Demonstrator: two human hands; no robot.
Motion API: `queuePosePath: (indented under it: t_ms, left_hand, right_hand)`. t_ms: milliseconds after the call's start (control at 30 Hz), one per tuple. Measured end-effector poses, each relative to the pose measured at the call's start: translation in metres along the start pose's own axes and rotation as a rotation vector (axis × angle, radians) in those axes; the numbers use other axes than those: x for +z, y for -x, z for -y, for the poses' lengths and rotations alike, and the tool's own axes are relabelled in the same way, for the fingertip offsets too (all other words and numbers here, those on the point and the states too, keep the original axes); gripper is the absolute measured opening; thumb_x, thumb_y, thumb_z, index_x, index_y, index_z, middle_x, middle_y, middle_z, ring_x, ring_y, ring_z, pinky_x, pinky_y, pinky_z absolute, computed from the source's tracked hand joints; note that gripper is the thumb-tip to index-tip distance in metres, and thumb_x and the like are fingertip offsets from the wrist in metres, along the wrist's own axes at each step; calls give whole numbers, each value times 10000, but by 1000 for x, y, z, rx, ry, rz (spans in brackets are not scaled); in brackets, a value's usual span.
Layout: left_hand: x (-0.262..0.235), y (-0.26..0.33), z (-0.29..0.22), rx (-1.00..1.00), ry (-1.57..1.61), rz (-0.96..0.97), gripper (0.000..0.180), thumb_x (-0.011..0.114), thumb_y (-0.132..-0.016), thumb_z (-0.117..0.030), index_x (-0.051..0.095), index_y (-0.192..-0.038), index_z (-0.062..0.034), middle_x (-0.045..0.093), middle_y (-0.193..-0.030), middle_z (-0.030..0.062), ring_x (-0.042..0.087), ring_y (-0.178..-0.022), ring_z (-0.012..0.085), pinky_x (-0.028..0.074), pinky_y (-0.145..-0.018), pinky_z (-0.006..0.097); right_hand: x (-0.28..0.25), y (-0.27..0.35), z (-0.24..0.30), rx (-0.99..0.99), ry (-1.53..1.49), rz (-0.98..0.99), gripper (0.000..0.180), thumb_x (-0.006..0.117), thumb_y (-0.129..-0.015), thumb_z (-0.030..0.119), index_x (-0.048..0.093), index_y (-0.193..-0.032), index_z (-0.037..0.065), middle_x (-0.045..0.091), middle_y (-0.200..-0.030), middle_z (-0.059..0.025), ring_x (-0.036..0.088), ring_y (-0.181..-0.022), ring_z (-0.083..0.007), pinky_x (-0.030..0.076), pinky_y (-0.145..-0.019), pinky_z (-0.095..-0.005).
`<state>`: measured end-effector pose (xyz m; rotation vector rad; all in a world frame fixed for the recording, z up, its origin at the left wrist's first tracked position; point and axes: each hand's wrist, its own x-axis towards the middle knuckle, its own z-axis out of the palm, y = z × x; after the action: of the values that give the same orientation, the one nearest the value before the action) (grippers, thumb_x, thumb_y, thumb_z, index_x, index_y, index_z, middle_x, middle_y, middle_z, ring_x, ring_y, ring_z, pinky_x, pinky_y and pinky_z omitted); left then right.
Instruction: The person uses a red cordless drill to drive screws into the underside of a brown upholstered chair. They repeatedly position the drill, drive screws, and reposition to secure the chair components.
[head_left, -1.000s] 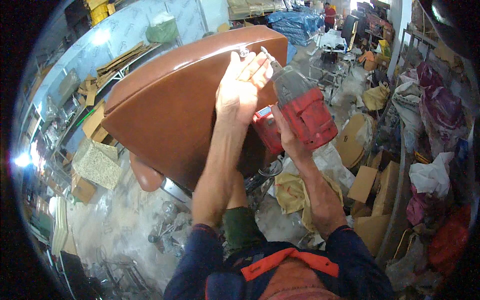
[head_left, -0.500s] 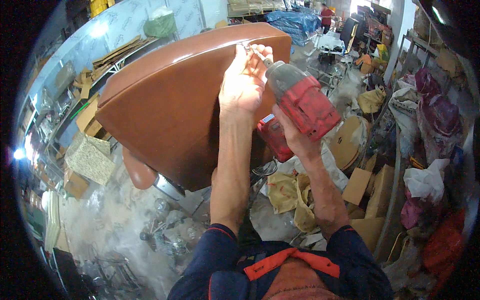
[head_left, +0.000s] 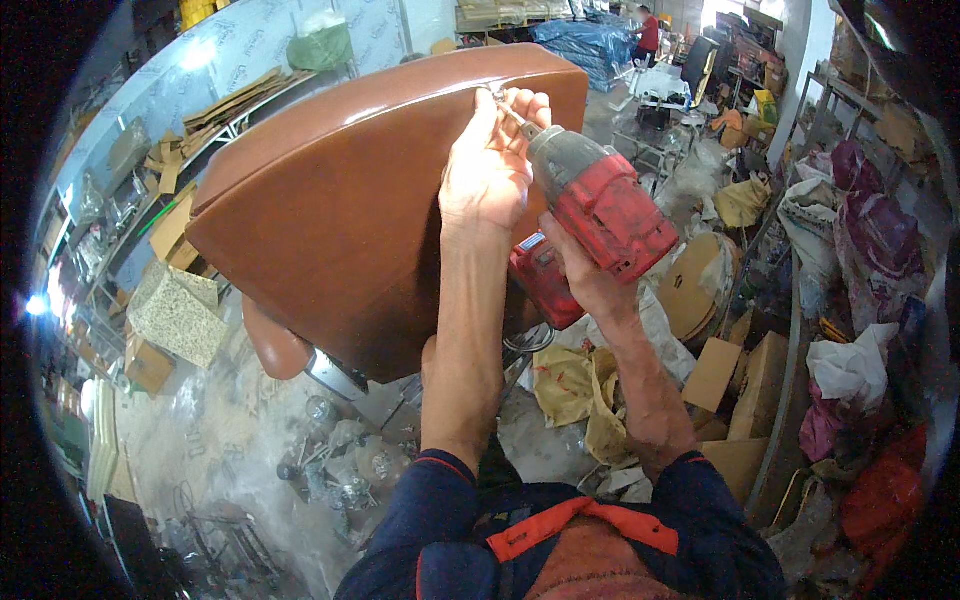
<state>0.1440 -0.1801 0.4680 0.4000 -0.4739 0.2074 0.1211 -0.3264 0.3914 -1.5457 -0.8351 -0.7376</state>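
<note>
A large brown upholstered seat shell [head_left: 340, 200] stands tilted in front of me, its curved top edge near the picture's top. My left hand [head_left: 490, 160] rests on that top edge, fingers pinched around the metal bit at the drill's tip. A red cordless drill [head_left: 595, 215] is gripped in my right hand [head_left: 585, 285], which holds its handle from below. The drill's bit points up and left at the shell's rim. Whether a screw sits under the fingers is hidden.
Crumpled yellow-brown paper [head_left: 585, 395] and flat cardboard boxes [head_left: 725, 385] lie on the floor to the right. A speckled foam block [head_left: 175, 310] sits at left. Metal parts and plastic wrap [head_left: 340, 465] litter the floor below. Bags and bundles [head_left: 860, 230] pile at right. A person [head_left: 650, 30] stands far back.
The view has drawn closer to the seat shell. My left hand has closed around the bit, and the drill has tilted up so its tip meets the shell's top edge.
</note>
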Motion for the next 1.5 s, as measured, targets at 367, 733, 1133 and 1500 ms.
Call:
queuePosePath:
  t_ms: [367, 733, 1133, 1500]
  left_hand:
    - [7, 5, 1, -17, 119, -30, 336, 553, -1035, -273, 570, -1117, 52, 648, -1067, 184, 648, -1030, 313, 558, -942, 439]
    - [1, 0, -1, -14, 80, 63, 296, 486, -1063, -216, 557, -1118, 67, 644, -1043, 175, 640, -991, 289, 556, -931, 397]
    - [1, 1, -2, 0, 91, 52, 288, 489, -1058, -194, 536, -1138, 78, 638, -1055, 205, 646, -981, 292, 567, -915, 382]
    - [4, 2, -7, -31, 178, -38, 293, 546, -1029, -178, 545, -1117, 101, 644, -1077, 238, 653, -1023, 360, 580, -930, 449]
  right_hand:
    - [-1, 2, 5, 186, 6, 82, 131, 676, -937, 203, 683, -953, 73, 667, -856, -46, 631, -782, -220, 493, -710, -384]
    - [-20, -9, 15, 2, 291, 40, 252, 739, -903, 256, 699, -1058, 63, 723, -1029, -57, 686, -957, -203, 531, -848, -384]
    - [-24, -11, 27, 47, 243, 72, 284, 727, -913, 265, 684, -1098, 53, 721, -1037, -68, 684, -971, -217, 525, -867, -379]
    - [-20, -4, 29, -13, 183, 49, 237, 744, -896, 219, 689, -1054, 51, 723, -989, -73, 689, -916, -211, 535, -831, -379]
